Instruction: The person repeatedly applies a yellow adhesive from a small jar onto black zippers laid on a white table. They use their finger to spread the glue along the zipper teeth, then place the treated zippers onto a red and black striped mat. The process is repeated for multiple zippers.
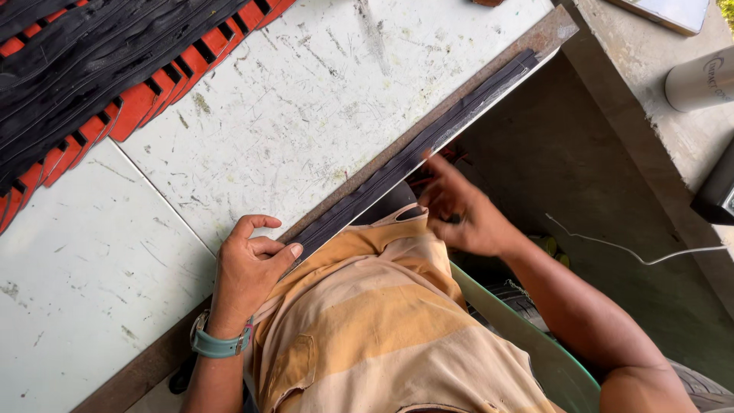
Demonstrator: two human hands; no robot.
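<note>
A long flat bundle of dark rubber strips (428, 141) lies along the near edge of the white tiled table (306, 107). My left hand (248, 271) pinches the near end of that bundle between thumb and curled fingers; a teal watch sits on its wrist. Off the table's edge, below the strips, my right hand (462, 210) hangs with its fingers spread, blurred, and holds nothing that I can see. My striped orange and beige shirt (367, 321) fills the lower middle.
A pile of black rubber strips over red-orange slatted pieces (99, 84) covers the table's far left corner. To the right lie a concrete ledge (650, 69) with a white cup (699, 80), a dark box (719, 191) and a white cable (634, 252). A green chair edge (535, 336) is beside me.
</note>
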